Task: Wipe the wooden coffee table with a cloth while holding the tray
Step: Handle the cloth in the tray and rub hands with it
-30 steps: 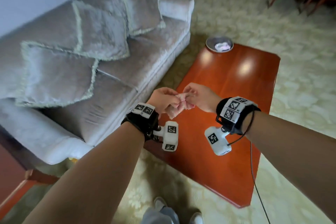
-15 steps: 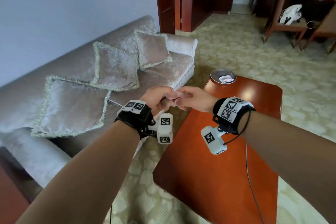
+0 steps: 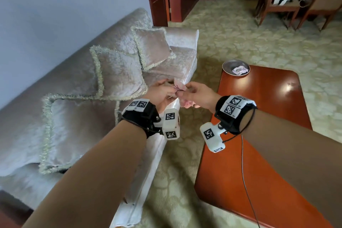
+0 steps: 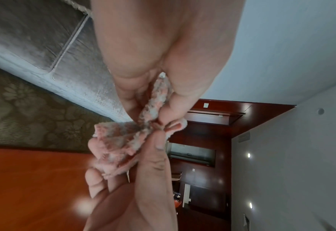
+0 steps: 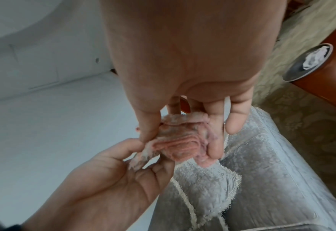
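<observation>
Head view shows our cloth [image 3: 178, 88] pinched between left hand [image 3: 161, 91] and right hand [image 3: 199, 93], above the sofa [image 3: 172, 57] edge. Nothing touches the counter [image 3: 259, 116] yet; the tray [image 3: 236, 67] waits untouched at its far left corner.

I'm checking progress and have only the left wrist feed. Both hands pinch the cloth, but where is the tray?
Observer: The tray sits on the table's far corner, on the sofa side. Neither hand holds it.
Operator: Is anything in it?
Observer: A crumpled white piece lies in it. I cannot tell what it is.
Operator: Are the hands over the table?
Observer: It seems not. In the head view the left hand and right hand hold the cloth in front of the sofa's edge, left of the table.
</observation>
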The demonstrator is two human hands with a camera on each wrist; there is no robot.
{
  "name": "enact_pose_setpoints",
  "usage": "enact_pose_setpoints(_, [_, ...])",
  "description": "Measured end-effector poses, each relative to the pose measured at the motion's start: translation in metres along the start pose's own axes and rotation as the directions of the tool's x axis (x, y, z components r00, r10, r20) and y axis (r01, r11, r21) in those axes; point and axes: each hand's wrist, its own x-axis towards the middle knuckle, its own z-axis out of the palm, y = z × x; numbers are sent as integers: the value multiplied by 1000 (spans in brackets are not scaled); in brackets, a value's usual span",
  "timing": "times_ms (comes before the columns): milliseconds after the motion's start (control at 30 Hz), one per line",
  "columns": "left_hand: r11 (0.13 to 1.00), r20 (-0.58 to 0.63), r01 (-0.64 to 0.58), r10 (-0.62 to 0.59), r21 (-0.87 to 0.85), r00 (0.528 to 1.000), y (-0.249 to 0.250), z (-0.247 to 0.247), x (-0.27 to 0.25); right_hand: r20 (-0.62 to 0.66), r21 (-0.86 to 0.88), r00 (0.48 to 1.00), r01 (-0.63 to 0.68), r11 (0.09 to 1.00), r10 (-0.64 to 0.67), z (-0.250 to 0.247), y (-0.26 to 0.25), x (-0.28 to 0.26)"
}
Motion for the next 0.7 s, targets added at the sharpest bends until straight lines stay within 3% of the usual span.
enact_pose_setpoints(133, [999, -21, 11, -10, 43, 1000, 10, -4, 35, -73, -21, 996, -46, 999, 44, -1, 3, 29])
enact_pose_setpoints(300, [993, 136, 15, -31, 117, 990, 11, 13, 79, -92, 107, 989, -102, 989, 112, -27, 15, 61])
enact_pose_setpoints(467, [985, 153, 40, -66, 168, 986, 18, 36, 146, -198, 184, 969, -113, 976, 149, -66, 30, 100])
enact_pose_setpoints(700, [972, 248, 95, -149, 217, 957, 62, 79, 216, -307, 497, 898, -131, 858, 315, -141, 31, 168])
